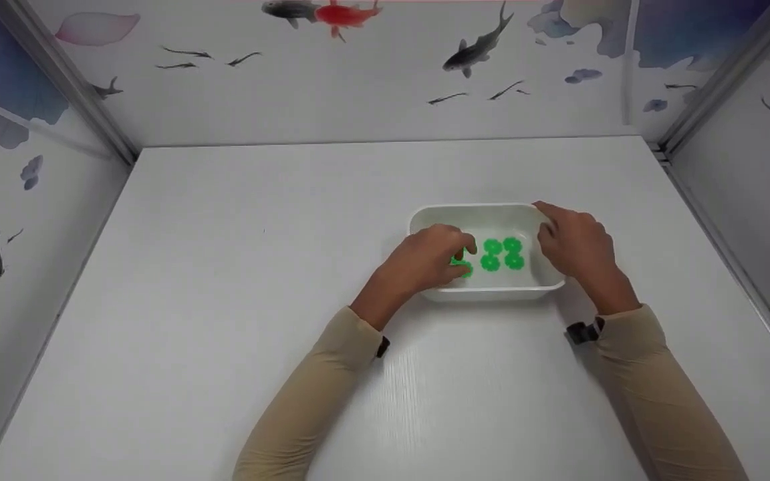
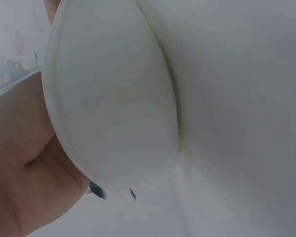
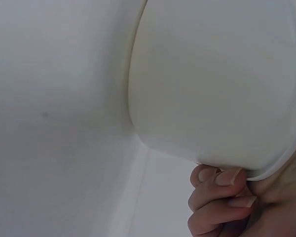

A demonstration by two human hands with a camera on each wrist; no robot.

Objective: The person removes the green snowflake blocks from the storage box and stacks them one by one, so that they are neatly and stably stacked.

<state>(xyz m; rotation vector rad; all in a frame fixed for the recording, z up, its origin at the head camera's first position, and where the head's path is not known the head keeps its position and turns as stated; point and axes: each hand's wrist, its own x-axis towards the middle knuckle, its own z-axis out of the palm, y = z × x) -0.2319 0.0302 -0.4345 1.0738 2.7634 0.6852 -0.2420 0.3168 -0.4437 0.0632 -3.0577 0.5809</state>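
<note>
Closest in are the tan sleeves [image 1: 311, 401], then the left grip [image 1: 428, 257], which sits over the left part of the white tray [image 1: 492, 292] with its fingers bent. Can't tell if it's pinching anything, but a couple of green flower-like pieces [image 1: 490, 262] are right at its fingertips, and four more lie just to the right. The right grip [image 1: 577, 244] is clamped on the tray's right end, probably so it won't slide on the bench [image 1: 224, 267]. Farther back, a fish-print wall [image 1: 371, 93].

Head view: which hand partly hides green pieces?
The left hand, reaching into the white tray and covering parts of green pieces; the right hand grips the tray's right end, apart from the pieces.
</note>
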